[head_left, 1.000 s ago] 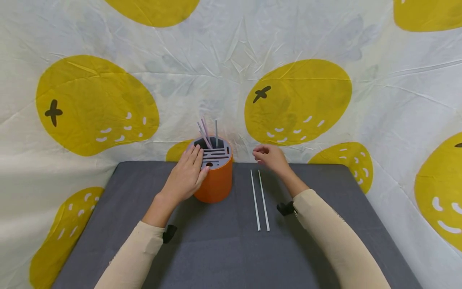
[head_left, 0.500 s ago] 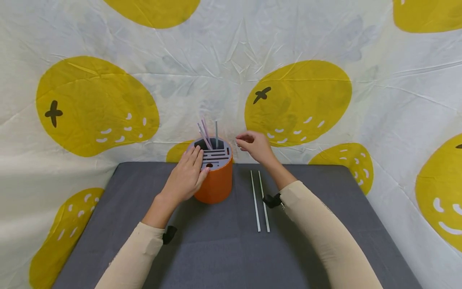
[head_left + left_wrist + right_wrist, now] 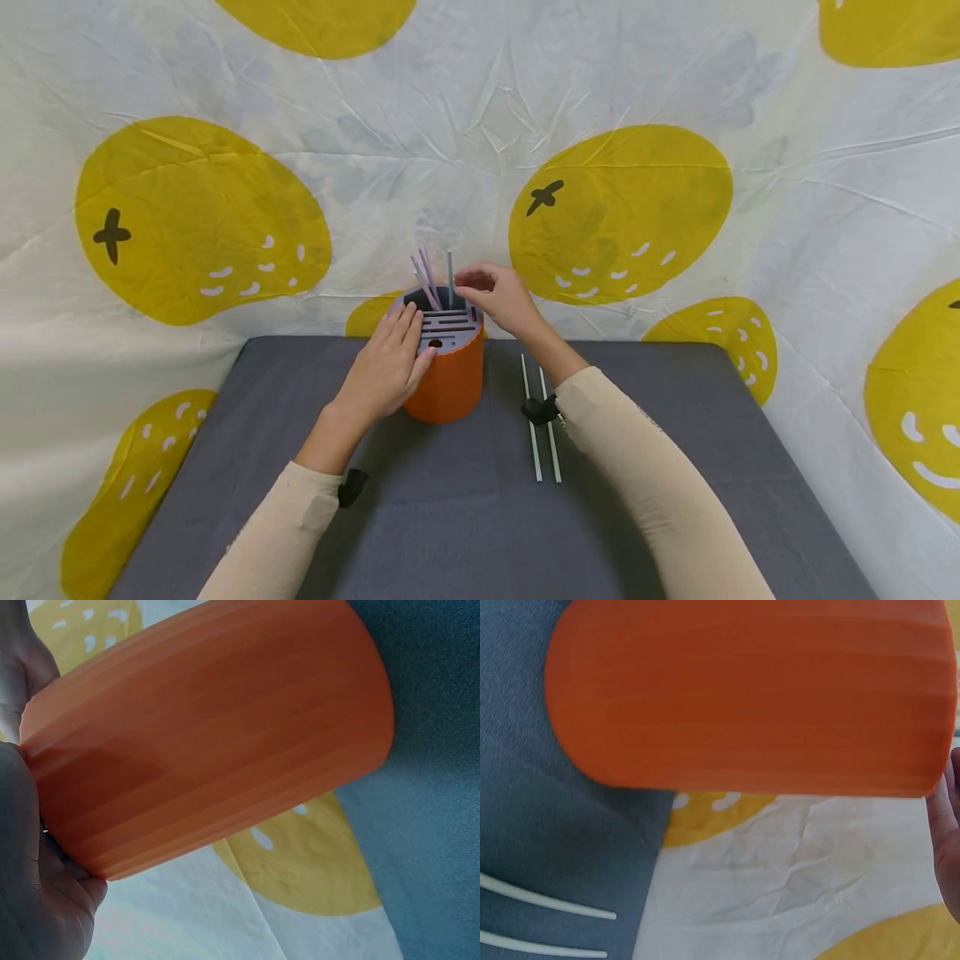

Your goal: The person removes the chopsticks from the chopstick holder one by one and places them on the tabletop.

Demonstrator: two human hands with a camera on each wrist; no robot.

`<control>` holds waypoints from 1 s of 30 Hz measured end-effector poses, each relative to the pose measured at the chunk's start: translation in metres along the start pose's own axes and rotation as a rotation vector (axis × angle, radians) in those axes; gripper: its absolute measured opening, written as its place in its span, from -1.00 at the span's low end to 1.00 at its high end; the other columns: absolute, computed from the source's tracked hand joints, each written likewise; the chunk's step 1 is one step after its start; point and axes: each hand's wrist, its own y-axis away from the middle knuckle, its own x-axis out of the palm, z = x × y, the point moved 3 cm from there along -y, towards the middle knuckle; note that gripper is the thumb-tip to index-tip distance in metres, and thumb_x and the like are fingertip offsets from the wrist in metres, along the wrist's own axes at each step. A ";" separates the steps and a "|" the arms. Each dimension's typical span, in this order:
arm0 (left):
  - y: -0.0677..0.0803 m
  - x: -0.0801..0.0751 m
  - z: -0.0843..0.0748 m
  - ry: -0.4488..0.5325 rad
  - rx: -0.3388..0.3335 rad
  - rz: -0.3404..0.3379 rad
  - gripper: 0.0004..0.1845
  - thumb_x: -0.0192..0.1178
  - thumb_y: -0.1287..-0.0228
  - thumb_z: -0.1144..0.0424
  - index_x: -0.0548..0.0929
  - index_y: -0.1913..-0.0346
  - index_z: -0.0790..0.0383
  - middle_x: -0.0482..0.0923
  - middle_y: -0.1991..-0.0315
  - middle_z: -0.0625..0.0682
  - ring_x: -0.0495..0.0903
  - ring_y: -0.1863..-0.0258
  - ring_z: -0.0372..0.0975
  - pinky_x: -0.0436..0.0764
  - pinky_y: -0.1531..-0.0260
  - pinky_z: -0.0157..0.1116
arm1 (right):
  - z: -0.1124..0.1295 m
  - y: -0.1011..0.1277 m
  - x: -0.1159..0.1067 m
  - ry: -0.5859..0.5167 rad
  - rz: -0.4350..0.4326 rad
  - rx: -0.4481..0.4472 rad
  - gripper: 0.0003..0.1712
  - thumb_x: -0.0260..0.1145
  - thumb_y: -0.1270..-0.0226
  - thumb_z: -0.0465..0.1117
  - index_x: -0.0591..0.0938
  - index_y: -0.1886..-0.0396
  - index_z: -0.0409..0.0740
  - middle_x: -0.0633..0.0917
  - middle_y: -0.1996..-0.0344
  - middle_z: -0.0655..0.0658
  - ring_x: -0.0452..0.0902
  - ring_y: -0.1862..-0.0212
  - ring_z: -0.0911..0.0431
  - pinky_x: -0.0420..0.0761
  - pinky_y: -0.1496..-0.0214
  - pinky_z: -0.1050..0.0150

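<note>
A round orange knife block (image 3: 446,387) with a grey slotted top stands toward the back of the table. My left hand (image 3: 382,362) rests on its top left side, fingers extended and thumb over the near rim. Several pinkish chopsticks (image 3: 426,271) lean in the dark rear opening, beside one upright grey-blue chopstick (image 3: 450,268). Over the right rim, my right hand (image 3: 501,296) has thumb and forefinger curved, tips right at the grey-blue chopstick. Two pale chopsticks (image 3: 536,458) lie side by side on the table, partly covered by the right wrist's black camera. In the left wrist view, the block (image 3: 217,727) fills the middle.
A dark grey cloth (image 3: 450,533) covers the table. Close behind the table's back edge hangs a white curtain (image 3: 420,108) with large yellow fruit prints, which also runs along both sides.
My right hand has moved left from above the pale chopsticks to the upright grey-blue chopstick in the block. My left hand has stayed on the block.
</note>
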 end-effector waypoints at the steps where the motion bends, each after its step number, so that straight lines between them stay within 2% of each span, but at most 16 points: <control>1: 0.000 0.000 0.000 -0.002 0.001 -0.003 -0.29 -0.11 -0.66 -0.02 0.20 -0.56 0.50 0.14 -0.59 0.36 0.08 -0.62 0.17 0.12 -0.59 0.11 | 0.001 -0.001 0.002 0.012 -0.002 -0.002 -0.66 0.43 -0.43 -0.15 0.73 -0.12 -0.16 0.77 -0.03 -0.14 0.71 -0.06 0.01 0.70 -0.16 0.12; 7: 0.000 0.000 0.000 -0.006 0.012 -0.021 -0.29 -0.09 -0.66 -0.01 0.21 -0.55 0.51 0.16 -0.58 0.37 0.10 -0.62 0.17 0.11 -0.59 0.11 | 0.003 -0.005 0.011 0.031 -0.032 -0.012 -0.70 0.43 -0.43 -0.16 0.73 -0.08 -0.17 0.78 0.02 -0.16 0.71 -0.01 0.00 0.71 -0.13 0.12; 12: 0.000 0.001 0.001 -0.003 0.009 -0.019 -0.29 -0.09 -0.65 -0.01 0.20 -0.56 0.50 0.15 -0.59 0.36 0.10 -0.62 0.16 0.10 -0.60 0.10 | 0.005 -0.005 0.014 0.011 -0.053 -0.016 -0.77 0.40 -0.46 -0.16 0.74 0.01 -0.17 0.78 0.08 -0.15 0.70 0.07 0.01 0.72 -0.05 0.14; 18: 0.001 0.001 0.001 -0.004 -0.001 -0.006 -0.28 -0.10 -0.66 -0.03 0.19 -0.56 0.49 0.14 -0.59 0.35 0.08 -0.63 0.15 0.08 -0.61 0.08 | 0.006 -0.007 0.015 -0.049 -0.045 -0.024 -0.79 0.38 -0.48 -0.18 0.72 0.02 -0.19 0.77 0.10 -0.17 0.73 0.10 0.02 0.76 -0.02 0.17; 25: 0.000 0.001 0.000 0.001 -0.003 0.001 -0.28 -0.11 -0.66 -0.03 0.18 -0.57 0.48 0.13 -0.60 0.34 0.06 -0.63 0.14 0.06 -0.61 0.08 | 0.017 -0.005 0.008 -0.064 -0.081 -0.042 -0.81 0.38 -0.48 -0.18 0.70 0.05 -0.19 0.76 0.14 -0.18 0.73 0.12 0.01 0.75 -0.02 0.22; 30: 0.000 0.000 0.000 0.005 0.004 -0.013 -0.29 -0.09 -0.65 -0.02 0.20 -0.56 0.50 0.15 -0.59 0.36 0.09 -0.62 0.16 0.08 -0.61 0.08 | 0.028 -0.005 -0.002 -0.167 -0.107 -0.079 -0.82 0.36 -0.47 -0.25 0.68 0.05 -0.26 0.74 0.15 -0.24 0.74 0.07 -0.03 0.76 -0.04 0.23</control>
